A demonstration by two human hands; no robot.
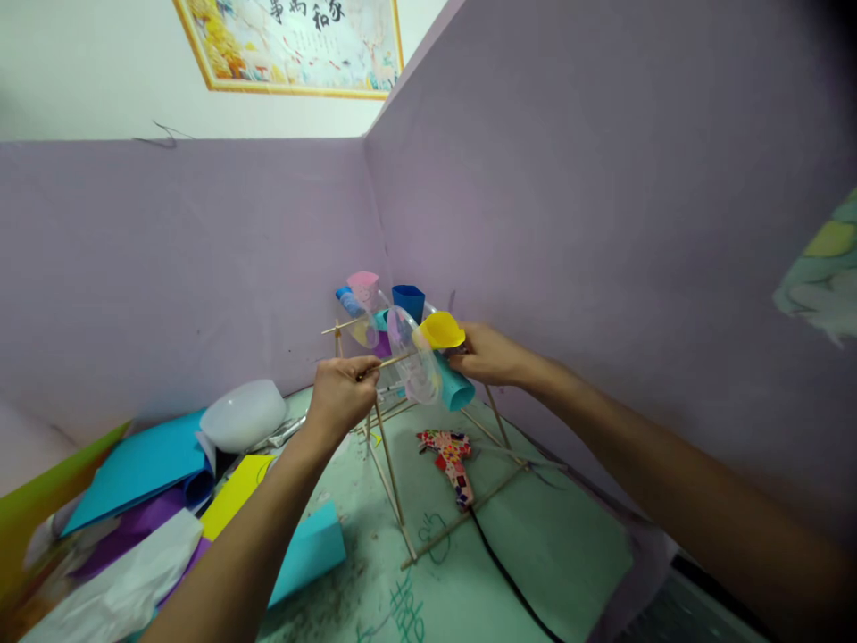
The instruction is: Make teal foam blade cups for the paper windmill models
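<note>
Wooden sticks form a stand (pixel 395 487), with a wheel of clear plastic rings (pixel 413 357) at its top. Coloured paper cups sit around the wheel, among them a yellow cup (pixel 442 330), a teal cup (pixel 455 386), a dark blue cup (pixel 408 302) and a pink cup (pixel 363 288). My left hand (pixel 343 393) is closed in a pinch on a thin wooden stick (pixel 395 360) that runs to the wheel's centre. At the wheel's right side, my right hand (pixel 487 354) is closed beside the yellow and teal cups; its fingertips are partly hidden.
A patterned glue gun (pixel 453 460) lies within the stand's base, its black cord (pixel 509 576) trailing forward. Left on the green tabletop (pixel 536 554) are a white bowl (pixel 245 415), blue sheets (pixel 140 464), yellow paper (pixel 234 491) and a teal piece (pixel 309 549). Purple walls (pixel 569 179) meet behind.
</note>
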